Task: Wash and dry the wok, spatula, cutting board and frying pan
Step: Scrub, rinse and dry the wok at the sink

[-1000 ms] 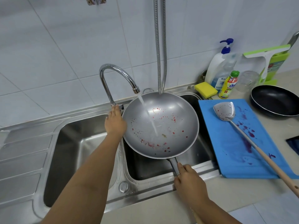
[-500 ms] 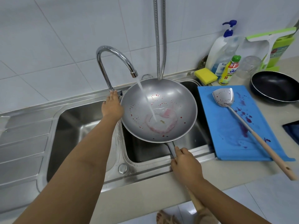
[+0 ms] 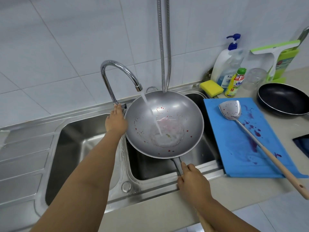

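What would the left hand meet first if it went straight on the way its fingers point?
The foot of the faucet: the left hand points at it, fingertips at or touching it, just left of the wok rim. Behind it stands the tiled wall. Actual contact is unclear.

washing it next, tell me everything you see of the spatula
The spatula has a metal blade speckled red, a thin metal shaft and a pale wooden handle with a hole near its end. It lies diagonally on the blue cutting board, blade towards the wall, handle past the near edge. Nothing grips it.
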{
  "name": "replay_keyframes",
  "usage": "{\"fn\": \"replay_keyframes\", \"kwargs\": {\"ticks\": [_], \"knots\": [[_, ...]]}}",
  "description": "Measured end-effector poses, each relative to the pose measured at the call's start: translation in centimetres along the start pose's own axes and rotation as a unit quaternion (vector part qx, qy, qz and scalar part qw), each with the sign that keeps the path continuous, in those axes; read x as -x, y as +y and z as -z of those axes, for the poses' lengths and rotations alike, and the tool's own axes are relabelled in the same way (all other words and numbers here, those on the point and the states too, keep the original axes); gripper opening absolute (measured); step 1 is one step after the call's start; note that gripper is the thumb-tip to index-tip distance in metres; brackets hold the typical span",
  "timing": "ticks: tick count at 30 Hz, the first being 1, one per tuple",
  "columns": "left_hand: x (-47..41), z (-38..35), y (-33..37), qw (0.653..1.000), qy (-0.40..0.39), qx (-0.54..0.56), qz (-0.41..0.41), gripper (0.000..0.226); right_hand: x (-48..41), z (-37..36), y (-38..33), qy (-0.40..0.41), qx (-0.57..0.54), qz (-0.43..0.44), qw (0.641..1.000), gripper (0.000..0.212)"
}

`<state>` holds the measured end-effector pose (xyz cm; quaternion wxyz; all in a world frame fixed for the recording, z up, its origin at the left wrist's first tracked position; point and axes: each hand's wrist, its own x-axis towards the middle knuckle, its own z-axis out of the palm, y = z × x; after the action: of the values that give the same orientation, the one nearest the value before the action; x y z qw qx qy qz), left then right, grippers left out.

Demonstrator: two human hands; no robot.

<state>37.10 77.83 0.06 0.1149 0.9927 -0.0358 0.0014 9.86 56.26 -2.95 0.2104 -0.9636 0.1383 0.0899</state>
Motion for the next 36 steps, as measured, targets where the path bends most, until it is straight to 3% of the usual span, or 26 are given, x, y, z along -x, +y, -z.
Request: {"fn": "replay_keyframes", "kwargs": {"ticks": [36], "knots": [[0.43, 0.33, 0.32, 1.0, -0.019, 0.011, 0.013, 0.075, 0.03, 0.07, -0.08, -0.005, -0.007, -0.006, 1.0, 0.054]]}}
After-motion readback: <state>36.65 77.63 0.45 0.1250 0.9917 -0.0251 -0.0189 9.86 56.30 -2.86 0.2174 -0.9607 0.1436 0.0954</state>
